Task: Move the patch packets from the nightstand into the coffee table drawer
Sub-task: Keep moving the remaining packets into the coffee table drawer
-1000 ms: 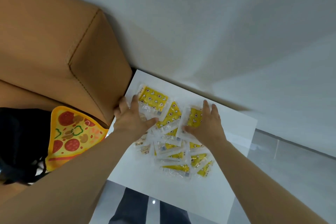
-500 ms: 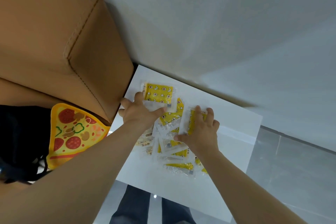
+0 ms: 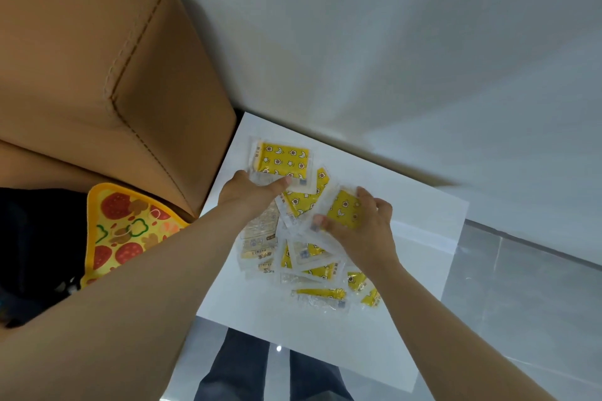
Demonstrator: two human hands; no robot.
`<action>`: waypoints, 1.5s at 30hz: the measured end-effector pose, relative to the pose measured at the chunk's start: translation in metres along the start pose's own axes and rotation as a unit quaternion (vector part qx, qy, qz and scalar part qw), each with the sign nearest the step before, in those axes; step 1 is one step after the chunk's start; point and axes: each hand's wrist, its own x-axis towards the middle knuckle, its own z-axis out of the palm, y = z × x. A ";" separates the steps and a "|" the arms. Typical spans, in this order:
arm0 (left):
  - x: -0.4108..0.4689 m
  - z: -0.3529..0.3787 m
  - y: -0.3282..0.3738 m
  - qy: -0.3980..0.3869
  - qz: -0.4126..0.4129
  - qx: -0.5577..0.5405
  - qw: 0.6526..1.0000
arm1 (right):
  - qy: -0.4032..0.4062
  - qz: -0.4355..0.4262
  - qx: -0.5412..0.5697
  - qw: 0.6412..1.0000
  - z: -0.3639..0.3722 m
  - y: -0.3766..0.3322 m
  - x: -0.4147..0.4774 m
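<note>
Several yellow patch packets [image 3: 309, 264] in clear wrappers lie in a loose heap on the white nightstand top [image 3: 407, 205]. My left hand [image 3: 250, 194] pinches the near edge of one packet [image 3: 283, 161] at the heap's far left, thumb on top. My right hand [image 3: 361, 226] grips another packet [image 3: 343, 210] at the heap's right side, fingers curled over its far edge and thumb at its near corner. Both packets look lifted a little off the pile.
A tan leather sofa arm [image 3: 130, 81] stands against the nightstand's left edge. A pizza-slice cushion [image 3: 123, 231] and a dark bag [image 3: 39, 244] lie on the sofa seat. White wall runs behind. Grey tiled floor [image 3: 521, 286] lies to the right, my legs [image 3: 270, 371] below.
Both hands went from lying flat on the heap to curling round one packet each, and the two packets have lifted. The heap has been drawn closer together.
</note>
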 end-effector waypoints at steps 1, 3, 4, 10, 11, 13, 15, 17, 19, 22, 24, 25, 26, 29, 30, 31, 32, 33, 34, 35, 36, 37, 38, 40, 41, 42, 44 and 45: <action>0.001 0.003 0.000 0.002 -0.001 -0.002 1.000 | 0.023 0.019 0.024 0.999 0.000 0.000 -0.001; 0.002 0.009 0.000 0.009 0.007 -0.007 1.000 | 0.063 0.081 0.089 0.991 0.000 0.001 0.000; 0.002 0.012 0.000 0.007 0.015 -0.015 1.000 | 0.067 0.111 0.120 0.984 0.000 0.002 0.002; 0.004 0.021 -0.007 -0.028 0.048 -0.057 0.997 | 0.020 0.129 0.150 0.980 -0.003 0.011 0.008; 0.004 0.021 -0.008 -0.030 0.049 -0.058 0.997 | 0.017 0.122 0.152 0.981 -0.004 0.012 0.008; 0.003 0.021 -0.008 -0.032 0.056 -0.055 0.996 | 0.009 0.111 0.156 0.981 -0.006 0.013 0.007; 0.000 0.021 -0.006 -0.035 0.066 -0.048 0.996 | 0.004 0.108 0.157 0.982 -0.007 0.016 0.006; -0.001 0.022 -0.006 -0.036 0.075 -0.030 0.996 | 0.005 0.107 0.161 0.981 -0.007 0.018 0.005; -0.002 0.025 -0.008 -0.025 0.079 -0.019 0.996 | 0.013 0.106 0.167 0.980 -0.008 0.019 0.003; -0.007 0.026 -0.013 0.005 0.089 -0.023 0.996 | 0.049 0.104 0.173 0.978 -0.013 0.022 -0.003; -0.012 0.023 -0.017 0.026 0.095 -0.022 0.995 | 0.076 0.091 0.162 0.980 -0.019 0.024 -0.008; -0.015 0.020 -0.019 0.036 0.102 -0.021 0.994 | 0.082 0.081 0.155 0.981 -0.022 0.024 -0.010; -0.019 0.017 -0.021 0.045 0.110 -0.019 0.993 | 0.084 0.071 0.151 0.982 -0.025 0.024 -0.014; -0.033 0.007 -0.025 0.064 0.125 -0.019 0.990 | 0.085 0.046 0.142 0.985 -0.033 0.020 -0.025; -0.038 0.003 -0.026 0.067 0.131 -0.015 0.989 | 0.085 0.041 0.141 0.986 -0.036 0.018 -0.029; -0.044 0.000 -0.026 0.070 0.137 -0.009 0.988 | 0.085 0.037 0.141 0.986 -0.039 0.016 -0.033; -0.051 -0.004 -0.026 0.073 0.143 -0.005 0.987 | 0.085 0.034 0.141 0.986 -0.042 0.014 -0.037; -0.058 -0.008 -0.026 0.076 0.149 -0.007 0.986 | 0.085 0.030 0.141 0.986 -0.044 0.012 -0.041; -0.065 -0.011 -0.027 0.080 0.154 -0.014 0.985 | 0.085 0.027 0.140 0.986 -0.047 0.009 -0.045; -0.071 -0.015 -0.026 0.086 0.156 -0.025 0.984 | 0.087 0.025 0.142 0.986 -0.049 0.007 -0.049; -0.078 -0.019 -0.026 0.090 0.156 -0.037 0.983 | 0.089 0.024 0.143 0.985 -0.051 0.005 -0.054; -0.085 -0.023 -0.026 0.094 0.153 -0.046 0.983 | 0.091 0.024 0.144 0.985 -0.054 0.002 -0.058; -0.091 -0.026 -0.026 0.097 0.150 -0.054 0.982 | 0.093 0.024 0.144 0.985 -0.056 0.001 -0.062; -0.103 -0.033 -0.027 0.101 0.142 -0.072 0.982 | 0.095 0.026 0.145 0.985 -0.061 -0.002 -0.071; -0.109 -0.036 -0.027 0.103 0.137 -0.080 0.982 | 0.094 0.029 0.146 0.984 -0.063 -0.003 -0.075; -0.115 -0.039 -0.028 0.105 0.132 -0.085 0.982 | 0.092 0.032 0.148 0.984 -0.064 -0.004 -0.079; -0.123 -0.043 -0.031 0.105 0.127 -0.089 0.982 | 0.087 0.036 0.147 0.985 -0.064 -0.005 -0.082; -0.126 -0.045 -0.033 0.102 0.125 -0.089 0.983 | 0.084 0.039 0.142 0.986 -0.062 -0.005 -0.083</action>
